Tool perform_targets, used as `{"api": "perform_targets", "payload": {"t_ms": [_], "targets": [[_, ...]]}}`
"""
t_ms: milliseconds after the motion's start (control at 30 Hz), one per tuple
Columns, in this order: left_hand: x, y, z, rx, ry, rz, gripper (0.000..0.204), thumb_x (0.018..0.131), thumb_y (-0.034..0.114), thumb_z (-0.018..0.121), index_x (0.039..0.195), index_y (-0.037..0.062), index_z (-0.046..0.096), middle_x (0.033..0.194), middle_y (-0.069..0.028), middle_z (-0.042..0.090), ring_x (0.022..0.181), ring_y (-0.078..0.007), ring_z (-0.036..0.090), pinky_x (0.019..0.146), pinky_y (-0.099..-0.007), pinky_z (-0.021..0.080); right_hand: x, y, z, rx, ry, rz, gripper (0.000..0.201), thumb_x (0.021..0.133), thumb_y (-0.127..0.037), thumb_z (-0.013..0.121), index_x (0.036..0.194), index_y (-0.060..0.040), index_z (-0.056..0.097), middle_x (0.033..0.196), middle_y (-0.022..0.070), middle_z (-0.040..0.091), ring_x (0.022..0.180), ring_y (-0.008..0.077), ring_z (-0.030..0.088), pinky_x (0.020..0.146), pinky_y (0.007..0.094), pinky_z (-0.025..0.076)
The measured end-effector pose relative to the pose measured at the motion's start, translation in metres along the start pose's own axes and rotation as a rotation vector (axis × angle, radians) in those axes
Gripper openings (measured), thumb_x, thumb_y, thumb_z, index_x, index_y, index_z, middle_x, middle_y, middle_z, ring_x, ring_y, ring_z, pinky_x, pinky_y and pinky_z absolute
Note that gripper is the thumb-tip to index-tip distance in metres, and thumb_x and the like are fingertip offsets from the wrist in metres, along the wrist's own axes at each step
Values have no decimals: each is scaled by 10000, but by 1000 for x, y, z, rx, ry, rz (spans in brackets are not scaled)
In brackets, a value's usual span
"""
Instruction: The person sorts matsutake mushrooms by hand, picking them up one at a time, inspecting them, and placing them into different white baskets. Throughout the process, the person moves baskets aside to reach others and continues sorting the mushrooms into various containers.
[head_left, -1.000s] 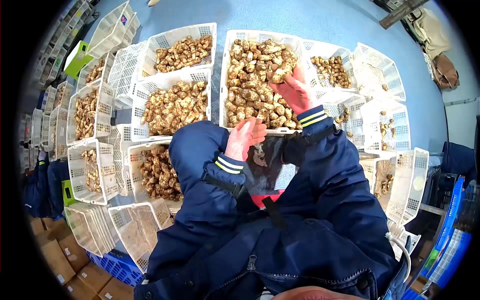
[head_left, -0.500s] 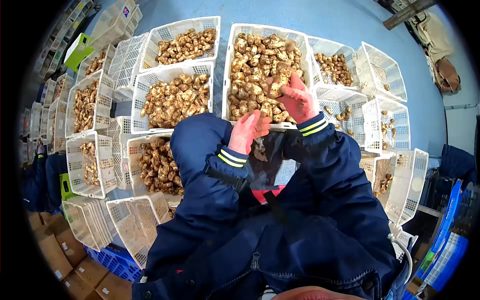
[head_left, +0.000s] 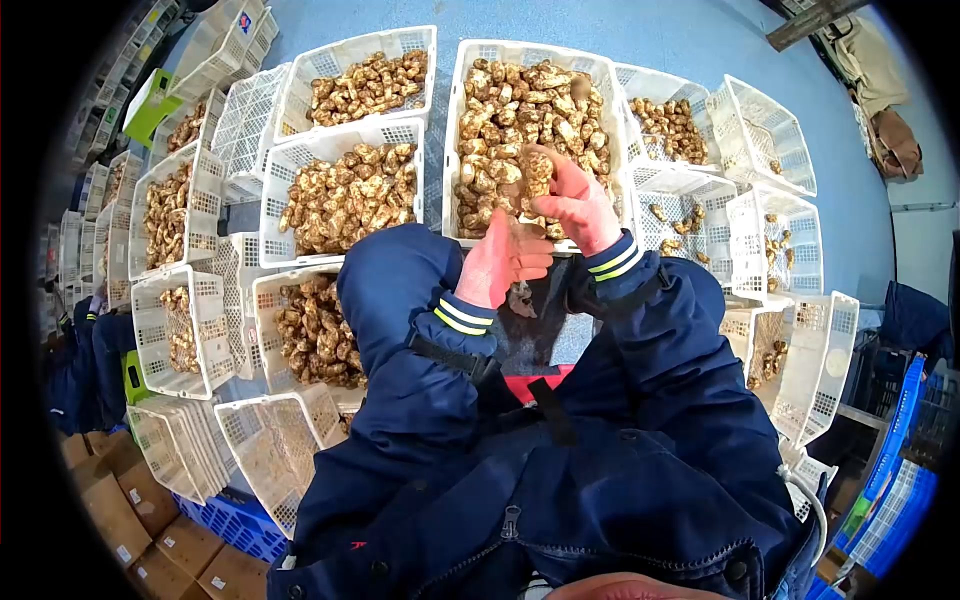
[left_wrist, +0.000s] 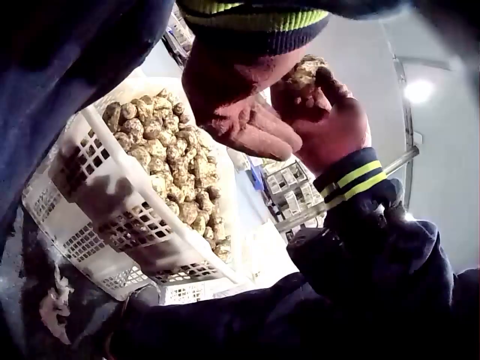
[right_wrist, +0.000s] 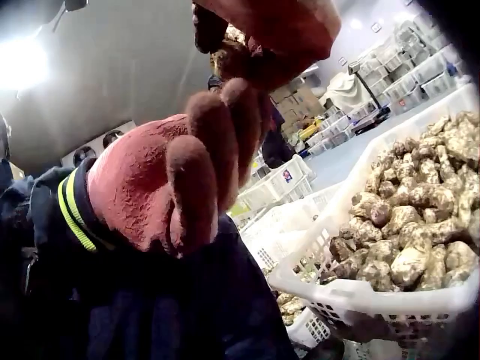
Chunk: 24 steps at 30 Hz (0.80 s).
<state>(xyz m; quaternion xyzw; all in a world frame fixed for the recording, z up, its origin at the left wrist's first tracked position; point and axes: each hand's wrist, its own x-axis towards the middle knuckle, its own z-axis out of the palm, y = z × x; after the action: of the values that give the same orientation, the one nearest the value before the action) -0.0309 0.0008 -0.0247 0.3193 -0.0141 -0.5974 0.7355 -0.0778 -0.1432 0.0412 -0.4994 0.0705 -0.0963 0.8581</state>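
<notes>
My right hand (head_left: 560,190), in a red glove, pinches one knobbly brown tuber (head_left: 536,170) and holds it up above the near edge of a large white basket (head_left: 450,140) that is full of the same tubers. The left wrist view shows this tuber (left_wrist: 304,71) raised between the thumb and fingers. My left hand (head_left: 515,250), also gloved in red, hovers just below and beside the right one with its fingers extended and nothing in it. In the right wrist view the left hand (right_wrist: 187,172) fills the middle, under the held tuber (right_wrist: 229,56).
Several white slotted baskets of tubers surround me, such as those to the left (head_left: 345,195) and lower left (head_left: 315,335). Nearly bare baskets (head_left: 765,125) stand at the right. Stacked baskets (head_left: 175,450), a blue crate (head_left: 235,525) and cardboard boxes (head_left: 130,510) lie lower left.
My right hand has lifted a tuber off the pile and drawn it back towards me. The left hand has risen slightly to meet it.
</notes>
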Motion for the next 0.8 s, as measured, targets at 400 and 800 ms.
{"api": "perform_targets", "payload": {"t_ms": [400,800], "targets": [[2,8,1,-399,-72,491,347,885,210,435,1171,14,419,1141,-120,483,1087,-248,437,949,-388,336,-19,-19,-4,-412,-7,94,465,789,-32,520,1232,-8,382,1179,74,488,1098,144,446,904,264,360],[2,6,9,-402,11,501,227,868,196,481,1034,42,498,1059,-89,512,1003,-211,466,881,-359,367,-22,-6,-7,-992,60,-95,249,779,-112,553,1013,-33,581,926,85,599,851,168,564,748,266,435]]}}
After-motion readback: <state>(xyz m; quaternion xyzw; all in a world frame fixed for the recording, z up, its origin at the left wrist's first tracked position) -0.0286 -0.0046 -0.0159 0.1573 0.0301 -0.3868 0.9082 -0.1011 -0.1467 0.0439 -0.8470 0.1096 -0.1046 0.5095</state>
